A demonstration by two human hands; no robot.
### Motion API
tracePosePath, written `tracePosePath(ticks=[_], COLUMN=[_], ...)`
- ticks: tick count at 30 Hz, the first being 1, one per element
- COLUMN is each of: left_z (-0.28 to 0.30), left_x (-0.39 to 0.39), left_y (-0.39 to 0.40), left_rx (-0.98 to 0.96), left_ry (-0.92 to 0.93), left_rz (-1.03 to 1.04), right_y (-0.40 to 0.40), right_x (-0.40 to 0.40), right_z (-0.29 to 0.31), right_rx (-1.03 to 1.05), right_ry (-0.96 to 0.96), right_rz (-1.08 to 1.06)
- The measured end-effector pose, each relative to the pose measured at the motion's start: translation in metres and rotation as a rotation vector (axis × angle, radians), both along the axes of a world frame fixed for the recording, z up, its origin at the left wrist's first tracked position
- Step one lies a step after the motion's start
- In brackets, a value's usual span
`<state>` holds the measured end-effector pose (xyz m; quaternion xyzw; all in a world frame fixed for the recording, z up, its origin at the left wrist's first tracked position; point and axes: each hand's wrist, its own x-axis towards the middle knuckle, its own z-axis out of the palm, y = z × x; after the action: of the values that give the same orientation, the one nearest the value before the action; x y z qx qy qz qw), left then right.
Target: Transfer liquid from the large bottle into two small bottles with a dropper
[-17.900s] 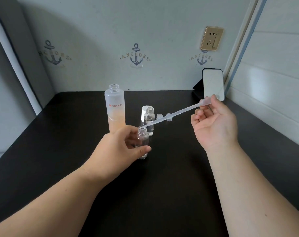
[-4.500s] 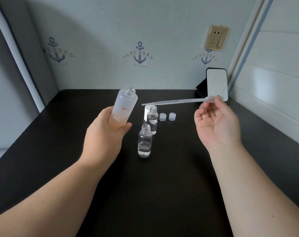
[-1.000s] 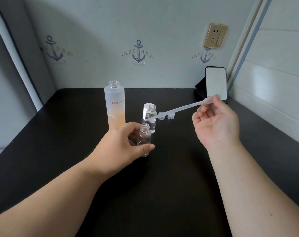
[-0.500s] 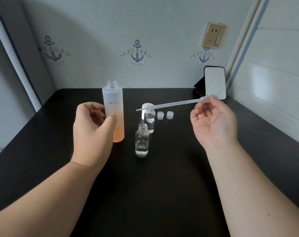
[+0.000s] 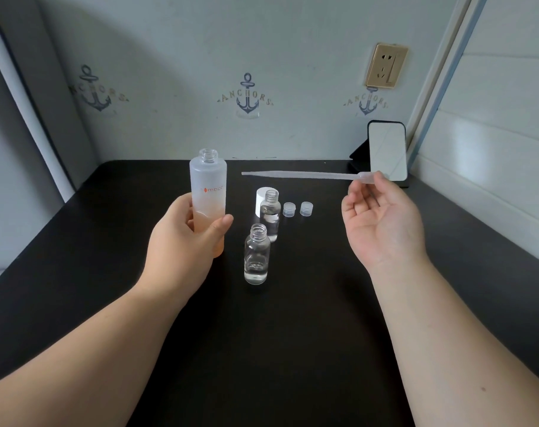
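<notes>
Head view: left hand (image 5: 182,241) grips large bottle (image 5: 208,192)

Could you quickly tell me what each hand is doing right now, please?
Left hand: grip closed around the large bottle.
Right hand: pinching the dropper by its bulb.

Black matte tabletop (image 5: 262,349). Tall frosted plastic large bottle (image 5: 208,192): white-translucent above, orange tint below, orange lettering. Two clear small bottles (image 5: 256,254) (image 5: 270,215), colourless. White cylindrical cap (image 5: 262,195) behind them; two translucent whitish screw caps (image 5: 289,209) (image 5: 306,208). Translucent plastic dropper (image 5: 299,175). Pale grey-blue wall (image 5: 262,41) with repeated navy anchor motifs (image 5: 247,95). Gold-coloured wall socket (image 5: 385,65). Black-framed mirror (image 5: 386,151) at the tabletop's far right corner.
</notes>
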<state>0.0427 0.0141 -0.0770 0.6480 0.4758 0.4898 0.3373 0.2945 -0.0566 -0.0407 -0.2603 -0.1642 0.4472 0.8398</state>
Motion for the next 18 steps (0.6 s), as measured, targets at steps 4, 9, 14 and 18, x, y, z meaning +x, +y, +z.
tracePosePath(ticks=[4,9,14,18], left_z=[0.0024,0.0048,0.0064,0.0038], left_x=[-0.0008,-0.0006,-0.0007,-0.0016], left_y=[-0.0047,-0.0081,-0.0084,-0.0059], left_rx=[0.04,0.071,0.115,0.108], left_ry=[0.033,0.065,0.084,0.102], left_rz=[-0.029,-0.043,-0.035,-0.018], right_y=[0.0011,0.0016,0.0003,-0.001], right_x=[0.001,0.0028,0.003,0.0033], right_z=[0.0,-0.0012,0.0007,0.0026], right_rx=[0.032,0.037,0.023,0.024], right_ry=[-0.002,-0.017,-0.034,-0.021], right_rz=[0.005,0.002,-0.027,-0.054])
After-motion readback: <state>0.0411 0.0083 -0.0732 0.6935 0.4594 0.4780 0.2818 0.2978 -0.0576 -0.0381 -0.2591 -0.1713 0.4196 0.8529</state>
